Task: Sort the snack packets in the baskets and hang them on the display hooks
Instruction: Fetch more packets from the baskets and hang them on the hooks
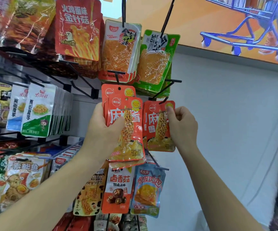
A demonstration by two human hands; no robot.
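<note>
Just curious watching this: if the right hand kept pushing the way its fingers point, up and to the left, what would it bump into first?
Probably the black hook tip right above the orange packet that the right hand pinches; depth is hard to judge.

A fanned stack of glossy orange-red snack packets [126, 129] is gripped in the left hand [104, 130], thumb across the front packet. A matching orange-red packet [159, 125] is pinched at its upper right corner by the right hand [182, 126], its top at the tip of a black wire display hook [164, 100]. Green-edged packets [155, 64] are hung directly above; a blue packet [149, 190] is hung below, beside an orange mushroom packet [117, 189]
</note>
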